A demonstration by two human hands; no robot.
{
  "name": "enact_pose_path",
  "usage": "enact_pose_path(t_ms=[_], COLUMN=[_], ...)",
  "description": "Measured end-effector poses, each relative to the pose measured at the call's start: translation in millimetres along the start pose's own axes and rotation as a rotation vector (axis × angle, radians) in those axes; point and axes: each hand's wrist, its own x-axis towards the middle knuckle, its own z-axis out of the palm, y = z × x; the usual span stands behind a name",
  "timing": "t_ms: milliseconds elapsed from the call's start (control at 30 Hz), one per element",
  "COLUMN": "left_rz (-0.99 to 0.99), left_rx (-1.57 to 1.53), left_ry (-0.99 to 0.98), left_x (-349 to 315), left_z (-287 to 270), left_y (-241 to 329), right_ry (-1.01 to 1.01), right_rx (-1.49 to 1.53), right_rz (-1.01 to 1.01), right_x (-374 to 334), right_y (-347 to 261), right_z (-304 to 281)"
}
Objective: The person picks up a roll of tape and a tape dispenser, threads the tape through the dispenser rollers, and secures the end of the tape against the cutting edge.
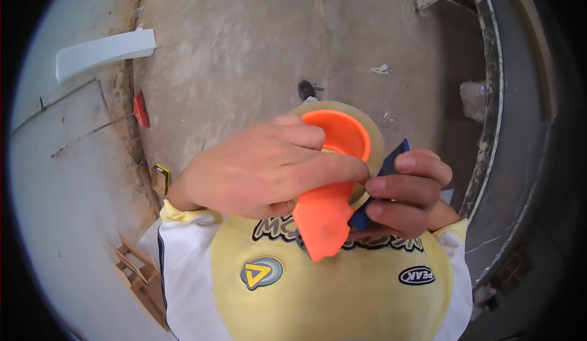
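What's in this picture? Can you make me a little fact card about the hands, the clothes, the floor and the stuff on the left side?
Left hand: gripping an orange piece with a round opening
Right hand: holding a flat blue piece
Behind the orange piece: a tan round thing
Clothes: yellow top, white sleeves
Floor: dark shoe, white scrap
Left side: white slab, red thing

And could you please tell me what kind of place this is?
Probably a workshop or storage room, though I cannot be sure: there is a stained, concrete-like floor, a worn frame with flaked paint and brown cardboard.
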Motion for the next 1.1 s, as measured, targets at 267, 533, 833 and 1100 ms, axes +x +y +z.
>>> enact_pose_path(t_ms=[267, 533, 833, 1100], left_rz=[0.005, -0.005, -0.112, -0.33], left_rx=[-0.058, -0.058, -0.444, -1.236], left_ry=[0.043, -0.046, -0.08, 0.139], left_x=[19.8, 60.5, 157.7, 231.1], left_z=[-86.8, -145.0, -199.5, -213.8], left_y=[-67.7, -125.0, -222.0, -303.5], right_ry=[0.087, -0.245, -0.395, -0.662], right_rx=[-0.01, 0.029, 0.03, 0.11], right_rz=[0.059, 0.057, 0.223, 0.54], right_x=[54.2, 105.6, 167.0, 243.3], right_y=[66.7, 148.4, 271.2, 402.2], right_z=[69.1, 71.2, 66.1, 72.5])
